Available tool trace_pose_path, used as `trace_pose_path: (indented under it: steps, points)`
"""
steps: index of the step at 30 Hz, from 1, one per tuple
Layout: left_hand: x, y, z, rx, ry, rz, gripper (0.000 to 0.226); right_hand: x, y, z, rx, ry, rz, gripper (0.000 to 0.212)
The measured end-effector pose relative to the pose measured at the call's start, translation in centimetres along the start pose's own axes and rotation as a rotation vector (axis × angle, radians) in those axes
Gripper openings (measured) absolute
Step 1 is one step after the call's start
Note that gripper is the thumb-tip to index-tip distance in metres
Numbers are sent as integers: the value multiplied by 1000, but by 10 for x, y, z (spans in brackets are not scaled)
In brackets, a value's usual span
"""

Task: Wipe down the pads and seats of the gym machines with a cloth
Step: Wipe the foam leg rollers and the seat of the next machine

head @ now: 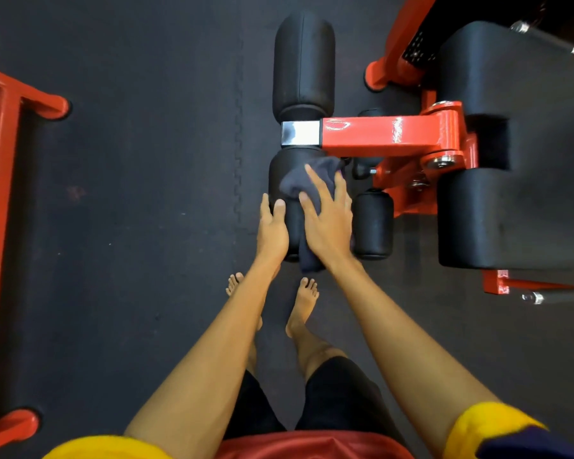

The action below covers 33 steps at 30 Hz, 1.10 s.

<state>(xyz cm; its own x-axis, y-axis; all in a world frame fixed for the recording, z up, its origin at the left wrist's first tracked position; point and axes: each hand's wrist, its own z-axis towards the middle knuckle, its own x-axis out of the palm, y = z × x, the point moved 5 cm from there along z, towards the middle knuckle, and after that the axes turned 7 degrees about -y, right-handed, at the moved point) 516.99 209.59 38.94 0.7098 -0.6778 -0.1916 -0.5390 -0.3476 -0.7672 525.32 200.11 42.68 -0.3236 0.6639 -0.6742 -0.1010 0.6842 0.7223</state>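
A black roller pad (280, 173) sits at the near end of a red machine arm (385, 132). A dark grey cloth (307, 182) is draped over this pad and hangs down its near end. My right hand (328, 217) lies flat on the cloth with fingers spread, pressing it against the pad. My left hand (272, 226) rests on the pad's left side, thumb on top and fingers straight. A second roller pad (304, 64) extends beyond the chrome collar (300, 133). The black seat pad (517, 144) lies to the right.
A smaller black roller (373, 225) sits just right of my right hand. Another red frame (0, 226) runs along the left edge. Dark rubber floor tiles (130, 193) surround the machine. My bare feet (304, 306) stand just below the pad.
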Motion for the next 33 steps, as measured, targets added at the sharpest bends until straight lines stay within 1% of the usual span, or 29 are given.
trace_pose_path:
  steps: [3, 5, 9, 13, 16, 19, 20, 22, 24, 28, 33]
  points:
    - [4, 4, 0, 92, -1, 126, 62, 8, 22, 53, -27, 24, -88, 49]
    - [5, 4, 0, 120, -8, 174, 61, 13, 23, 55, -27, 25, -119, 51]
    - [-1, 9, -5, 125, -27, 93, 57, 2, 7, 2, -65, -18, -104, 62]
    - [-8, 16, -22, 107, -74, 72, 52, -9, -14, -51, -33, 50, -66, 61]
    - [-14, 36, -40, 24, -95, -6, 49, -19, -21, -57, 26, 112, -29, 64]
    - [-22, 74, -61, -167, -86, 30, 46, -34, -21, -60, 58, 135, 47, 64]
    - [-24, 86, -68, -232, -69, 55, 44, -39, -23, -61, 80, 125, 78, 62]
    - [-24, 101, -74, -304, -23, 88, 39, -44, -30, -62, 147, 74, 156, 58]
    - [-23, 104, -82, -305, -1, 111, 39, -46, -41, -71, 239, 24, 212, 57]
    - [-7, 106, -84, -264, 39, 144, 41, -50, -69, -89, 366, -9, 216, 56]
    - [29, 112, -76, -252, 88, 200, 45, -55, -107, -87, 400, -4, 188, 54]
